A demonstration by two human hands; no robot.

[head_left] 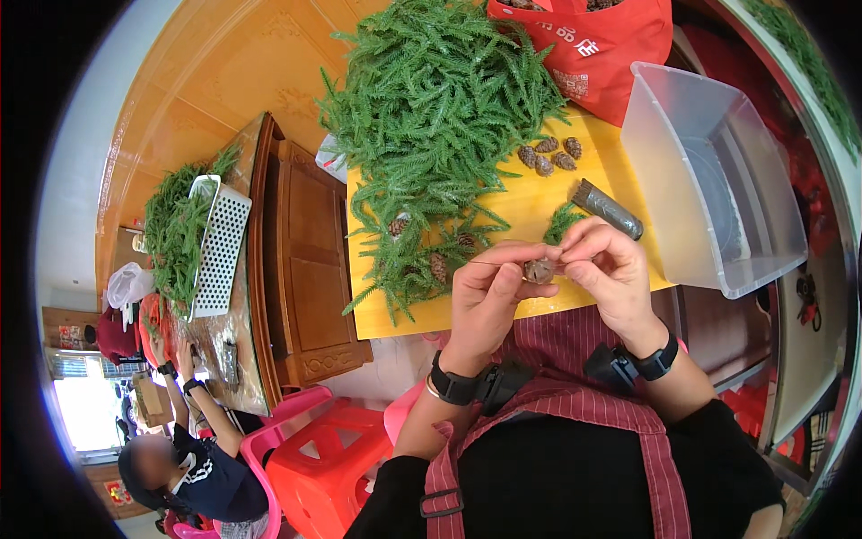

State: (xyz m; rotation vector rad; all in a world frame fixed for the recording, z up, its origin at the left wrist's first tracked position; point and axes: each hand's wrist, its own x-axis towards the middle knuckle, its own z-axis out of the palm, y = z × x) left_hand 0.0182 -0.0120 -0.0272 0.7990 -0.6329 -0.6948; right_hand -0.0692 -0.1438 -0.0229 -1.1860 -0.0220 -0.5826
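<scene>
Above the near edge of the yellow table, my left hand (492, 295) holds a small brown pine cone (539, 271) between thumb and fingers. A thin wire-like strand sticks out to the left of the cone. My right hand (618, 280) is closed in a pinch just right of the cone; what lies between its fingertips is too small to make out. Beyond my hands lie a small green sprig (563, 221) and a dark bundle of thin rods (609, 208). Several loose pine cones (544, 165) sit farther back on the yellow table (588, 130).
A big heap of green artificial pine branches (440, 108) covers the table's left side, with cones (438, 267) among nearer sprigs. A red bag (593, 49) and clear plastic bin (646, 180) stand right. At left, another person (211, 476) works beside a white basket (220, 242); red stool (319, 458) nearby.
</scene>
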